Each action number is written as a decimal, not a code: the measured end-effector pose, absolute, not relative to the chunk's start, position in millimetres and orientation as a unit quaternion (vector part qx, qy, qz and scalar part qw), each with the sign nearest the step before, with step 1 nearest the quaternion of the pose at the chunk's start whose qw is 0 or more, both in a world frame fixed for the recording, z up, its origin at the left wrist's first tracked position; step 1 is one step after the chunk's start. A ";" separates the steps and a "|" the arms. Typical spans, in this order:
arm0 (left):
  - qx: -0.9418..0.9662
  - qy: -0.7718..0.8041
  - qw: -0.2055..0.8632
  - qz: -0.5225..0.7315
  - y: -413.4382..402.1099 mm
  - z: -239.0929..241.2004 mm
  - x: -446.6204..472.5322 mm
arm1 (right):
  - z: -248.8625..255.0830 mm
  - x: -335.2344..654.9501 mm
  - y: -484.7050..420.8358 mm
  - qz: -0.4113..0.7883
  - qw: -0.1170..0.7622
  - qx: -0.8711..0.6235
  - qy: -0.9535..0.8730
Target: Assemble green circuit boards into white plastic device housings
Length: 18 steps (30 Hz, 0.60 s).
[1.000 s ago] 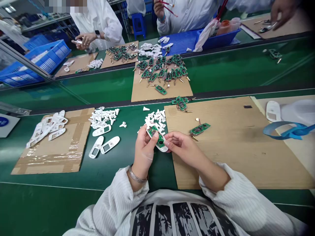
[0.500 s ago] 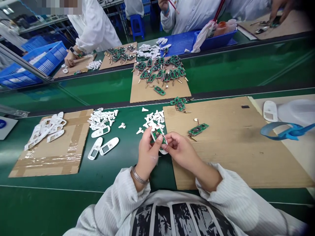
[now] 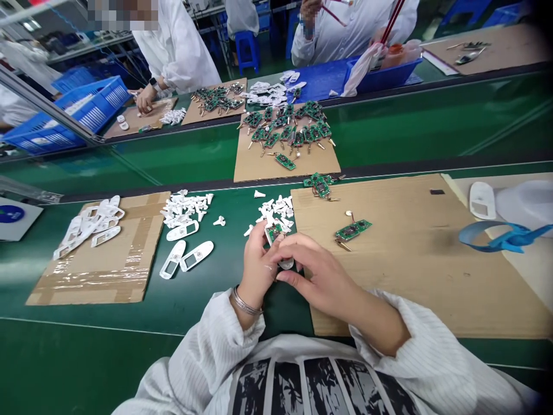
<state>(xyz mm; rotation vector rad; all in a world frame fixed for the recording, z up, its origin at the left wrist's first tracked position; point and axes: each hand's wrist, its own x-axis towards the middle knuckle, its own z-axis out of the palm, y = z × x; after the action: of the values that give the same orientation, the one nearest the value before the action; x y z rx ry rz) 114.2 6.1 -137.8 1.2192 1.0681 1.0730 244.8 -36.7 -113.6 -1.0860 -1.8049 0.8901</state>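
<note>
My left hand is closed around a white plastic casing with a green circuit board lying in it. My right hand reaches across the casing's lower half, its fingers curled over the board and the thumb below. Those fingers hide most of the board. Just beyond my hands lies a heap of small white plastic parts. A single circuit board with a wired white disc and a brass-coloured pin rests on the cardboard to the right.
Three loose white casings and another heap of white parts lie to the left. Casings are piled on taped cardboard. Many boards cover a raised cardboard. A blue strap sits right. Co-workers are opposite.
My right hand has moved left over the casing, and its fingers now cover much of the board. The left hand keeps its hold. The view has shifted slightly.
</note>
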 end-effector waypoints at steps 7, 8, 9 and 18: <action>0.538 0.454 0.554 0.445 7.4 -140.9 113.3 | -111.5 243.6 -39.1 0.346 0.504 -0.431 -0.664; 0.520 0.434 0.590 0.440 8.2 -140.5 112.6 | -110.0 247.1 -38.4 0.376 0.524 -0.441 -0.624; 0.495 0.413 0.630 0.433 9.0 -139.6 111.5 | -108.7 251.7 -37.2 0.409 0.543 -0.454 -0.576; 0.171 0.249 0.885 0.355 1.9 -123.0 104.2 | -112.7 271.7 -26.6 0.531 0.567 -0.478 -0.409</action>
<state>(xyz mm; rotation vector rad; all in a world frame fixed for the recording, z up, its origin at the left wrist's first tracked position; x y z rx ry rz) 104.2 1.9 -123.0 0.3548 0.5170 0.7385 271.7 -26.6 -112.7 -1.1235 -0.9619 1.2471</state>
